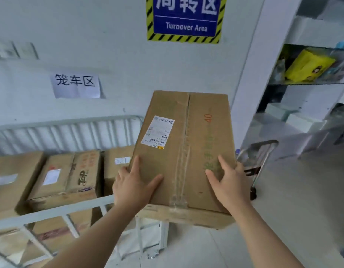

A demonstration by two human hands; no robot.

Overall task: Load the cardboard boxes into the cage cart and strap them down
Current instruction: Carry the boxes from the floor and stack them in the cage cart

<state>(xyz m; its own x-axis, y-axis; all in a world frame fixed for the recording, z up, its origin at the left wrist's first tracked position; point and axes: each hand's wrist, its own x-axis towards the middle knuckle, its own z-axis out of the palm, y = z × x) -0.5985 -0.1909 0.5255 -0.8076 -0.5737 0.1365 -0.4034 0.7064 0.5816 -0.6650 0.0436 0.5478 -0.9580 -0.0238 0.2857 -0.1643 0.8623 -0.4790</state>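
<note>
"Turnover Area" is printed in white on a blue rectangular wall sign with a yellow-and-black striped border (185, 18), below large Chinese characters cut off at the top. "笼车区" is written on a white paper sheet (76, 86). A red "40" is printed on the brown cardboard box (184, 151); its white shipping label (157, 132) cannot be read.

Matt brown cardboard box (183, 151), seam sealed with glossy clear tape, carrying a white paper label (157, 132). Cage cart (70, 130) of pale painted metal bars.
</note>
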